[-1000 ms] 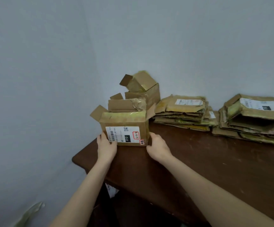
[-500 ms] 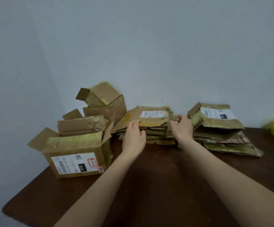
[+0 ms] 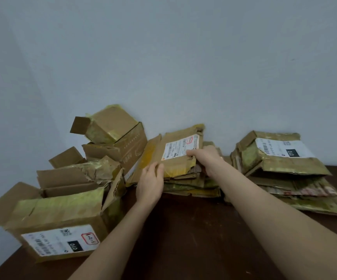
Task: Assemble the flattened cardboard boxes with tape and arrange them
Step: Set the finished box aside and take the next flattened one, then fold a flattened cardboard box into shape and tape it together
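While an assembled brown cardboard box with a white label stands open-topped at the dark wooden table's left, the left hand pinches the lower-left corner of a flattened brown cardboard box with a white shipping label. It tilts up off the middle stack. Right hand grips its right edge, thumb on top. Second flat stack lies right.

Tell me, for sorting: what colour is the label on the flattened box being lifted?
White with a red-outlined mark, on the flattened box; head view.
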